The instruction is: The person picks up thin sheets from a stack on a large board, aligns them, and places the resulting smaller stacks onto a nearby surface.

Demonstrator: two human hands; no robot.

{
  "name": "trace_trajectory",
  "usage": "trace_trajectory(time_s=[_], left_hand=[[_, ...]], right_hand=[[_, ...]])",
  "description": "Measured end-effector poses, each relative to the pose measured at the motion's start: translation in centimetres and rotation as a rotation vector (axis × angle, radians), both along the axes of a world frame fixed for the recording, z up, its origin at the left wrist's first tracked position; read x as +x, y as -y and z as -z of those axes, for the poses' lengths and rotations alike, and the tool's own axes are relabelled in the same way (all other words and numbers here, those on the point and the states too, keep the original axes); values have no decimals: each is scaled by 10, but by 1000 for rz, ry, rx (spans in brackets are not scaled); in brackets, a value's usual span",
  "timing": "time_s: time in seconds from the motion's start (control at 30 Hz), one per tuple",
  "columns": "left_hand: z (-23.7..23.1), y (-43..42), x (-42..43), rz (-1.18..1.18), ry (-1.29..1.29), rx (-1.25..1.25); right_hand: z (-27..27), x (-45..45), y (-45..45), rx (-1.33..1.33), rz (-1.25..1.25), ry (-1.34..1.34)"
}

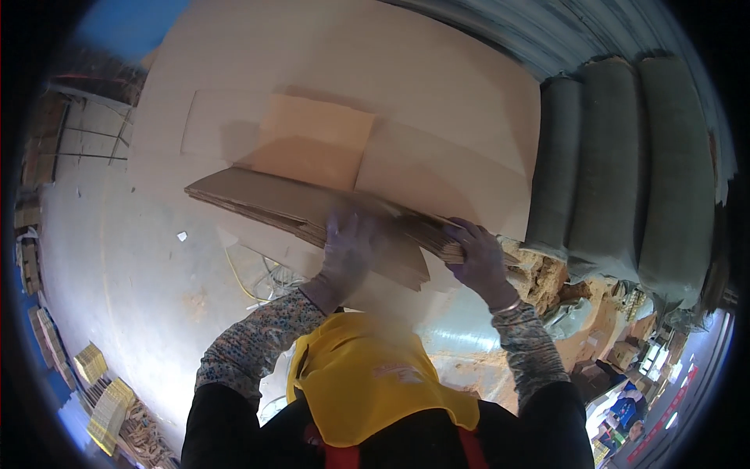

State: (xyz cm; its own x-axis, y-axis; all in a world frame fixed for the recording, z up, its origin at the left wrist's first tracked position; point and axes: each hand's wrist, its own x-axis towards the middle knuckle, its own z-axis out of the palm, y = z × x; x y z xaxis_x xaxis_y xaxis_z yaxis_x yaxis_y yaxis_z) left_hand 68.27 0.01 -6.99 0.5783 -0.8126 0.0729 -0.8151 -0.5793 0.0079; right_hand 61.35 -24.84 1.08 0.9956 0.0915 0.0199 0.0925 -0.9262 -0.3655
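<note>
A stack of folded cardboard sheets (263,193) lies slanting across the work surface in front of me. My left hand (348,246), in a thin glove, rests on the stack's near edge around its middle; blur hides its fingertips. With gloved fingers curled over the layered edges, my right hand (477,252) grips the stack's right end. Beyond the stack, a lighter brown cardboard piece (319,138) lies on a large flat cardboard sheet (422,64). A flap of the stack points down between both hands.
Tall grey wrapped bundles (606,164) stand on the right, beside brown loose material (530,269). A coiled cable (275,281) lies on the floor below the cardboard. Yellow-patterned stacks (111,410) are at the lower left. Another person (627,407) is far off at the lower right.
</note>
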Motion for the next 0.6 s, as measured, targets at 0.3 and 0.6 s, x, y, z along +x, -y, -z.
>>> trace_trajectory(time_s=[0.3, 0.6], left_hand=[[-70, 1, 61, -159, -177, 162], [-52, 17, 101, 253, -493, 235]], right_hand=[[10, 10, -27, -64, 49, -143], [28, 59, -22, -89, -148, -96]])
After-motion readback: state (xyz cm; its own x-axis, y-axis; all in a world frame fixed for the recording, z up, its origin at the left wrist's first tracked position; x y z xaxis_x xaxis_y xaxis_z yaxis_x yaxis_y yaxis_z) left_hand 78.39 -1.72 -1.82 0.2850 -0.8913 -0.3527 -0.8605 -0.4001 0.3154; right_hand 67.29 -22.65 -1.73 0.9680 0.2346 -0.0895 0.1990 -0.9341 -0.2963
